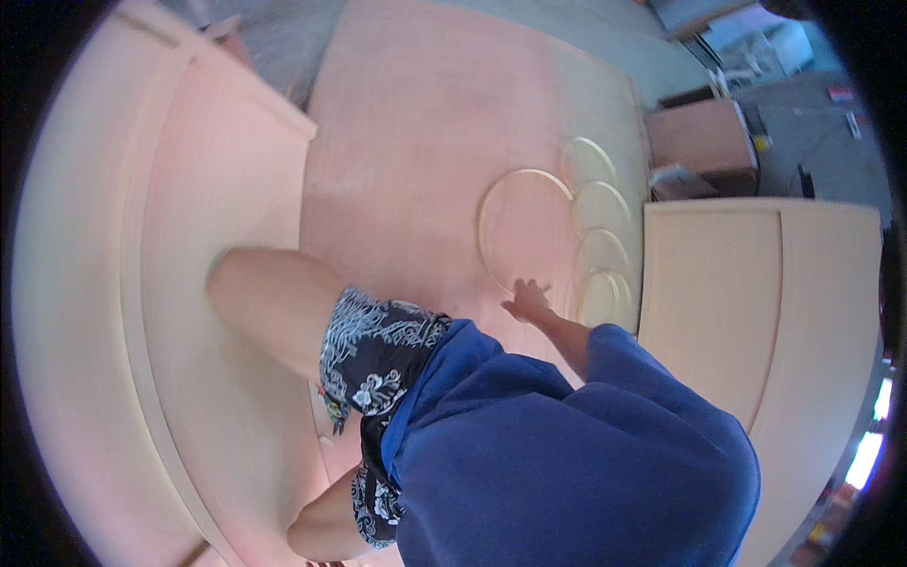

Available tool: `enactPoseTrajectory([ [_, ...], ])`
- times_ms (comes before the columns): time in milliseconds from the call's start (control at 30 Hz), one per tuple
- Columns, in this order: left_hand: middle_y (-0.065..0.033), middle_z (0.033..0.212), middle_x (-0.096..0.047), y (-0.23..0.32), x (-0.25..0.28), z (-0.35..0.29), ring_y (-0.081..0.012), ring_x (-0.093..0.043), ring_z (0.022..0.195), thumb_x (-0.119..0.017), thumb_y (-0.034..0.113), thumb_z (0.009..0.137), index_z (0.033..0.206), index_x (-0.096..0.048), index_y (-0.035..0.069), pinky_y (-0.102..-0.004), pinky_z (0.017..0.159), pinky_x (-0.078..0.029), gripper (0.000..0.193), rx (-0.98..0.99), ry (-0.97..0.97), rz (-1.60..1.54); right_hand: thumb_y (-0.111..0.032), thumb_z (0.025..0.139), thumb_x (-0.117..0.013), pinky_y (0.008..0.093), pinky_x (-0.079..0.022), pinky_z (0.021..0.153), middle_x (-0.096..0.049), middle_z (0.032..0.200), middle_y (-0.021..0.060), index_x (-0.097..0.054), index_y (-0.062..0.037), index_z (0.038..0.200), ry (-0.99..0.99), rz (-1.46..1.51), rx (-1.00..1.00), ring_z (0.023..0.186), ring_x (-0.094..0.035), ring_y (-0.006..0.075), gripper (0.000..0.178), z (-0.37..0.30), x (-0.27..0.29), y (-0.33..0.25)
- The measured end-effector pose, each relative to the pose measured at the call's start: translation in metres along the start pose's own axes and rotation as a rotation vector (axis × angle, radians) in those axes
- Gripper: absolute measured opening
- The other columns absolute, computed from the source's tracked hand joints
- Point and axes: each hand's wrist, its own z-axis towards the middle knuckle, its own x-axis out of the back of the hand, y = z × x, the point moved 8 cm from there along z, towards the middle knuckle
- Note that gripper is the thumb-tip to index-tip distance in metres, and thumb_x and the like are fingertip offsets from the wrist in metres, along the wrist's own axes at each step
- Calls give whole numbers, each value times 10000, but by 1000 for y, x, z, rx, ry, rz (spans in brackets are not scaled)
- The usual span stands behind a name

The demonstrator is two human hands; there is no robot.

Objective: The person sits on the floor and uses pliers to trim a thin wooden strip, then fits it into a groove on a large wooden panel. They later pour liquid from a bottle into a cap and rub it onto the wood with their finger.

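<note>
Plywood sheet, pinkish and broad, lies flat with a large thin wooden ring on it, next to a column of smaller rings. The right hand reaches out with fingers spread, holding nothing, its tips touching the large ring's near edge. The left hand is out of view. The ring looks light, stiff and probably brittle; pinching its rim with both hands seems safest.

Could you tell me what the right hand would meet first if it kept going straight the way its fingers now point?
Most likely the large thin ring: the right hand already lies at its near rim on the pinkish board, fingers pointing up across it. Beyond lies bare board.
</note>
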Motion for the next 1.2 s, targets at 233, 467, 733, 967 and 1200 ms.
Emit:
enactPoseTrajectory([
  [233, -213, 1461, -561, 31, -20, 26, -408, -582, 1294, -666, 299, 1026, 1480, -525, 18, -534, 1124, -475, 553, -213, -1, 591, -490, 860, -820, 619, -380, 1164, -413, 1580, 235, -466, -80, 1518, -5, 43, -66, 1488, -380, 448, 851, 36, 34, -54],
  [467, -162, 1320, -647, 31, -72, -13, -244, -655, 1190, -603, 248, 1101, 1359, -605, -53, -390, 1070, -534, 396, -445, -141, 715, -550, 952, -682, 670, -16, 1266, -130, 1742, 266, -218, -71, 1678, 346, -69, 60, 1598, -44, 515, 986, 93, -16, -48],
  [733, -100, 1067, -771, -105, 45, -112, -129, -697, 800, -510, -41, 993, 1214, -684, 9, -284, 565, -548, 286, -537, 573, 188, -266, 954, -654, 488, -577, 738, -789, 1013, 210, -760, 5, 1093, 495, -235, 857, 848, -757, 371, 323, 163, 144, -217],
  [967, -161, 896, -780, -357, -11, -225, -265, -776, 873, -494, -90, 837, 969, -757, 31, -407, 803, -585, 318, -51, 758, 291, -317, 895, -746, 471, -568, 912, -770, 1080, 193, -760, -1, 1054, 276, -412, 941, 1018, -734, 369, 355, 122, 261, -448],
  [1200, -195, 1074, -716, -484, -113, -268, -274, -705, 991, -631, 207, 888, 1155, -731, 51, -410, 857, -555, 325, 221, 683, 95, -295, 866, -778, 448, -543, 975, -756, 1134, 165, -747, -16, 1092, -82, -663, 1445, 1090, -710, 340, 360, -123, 142, -618],
])
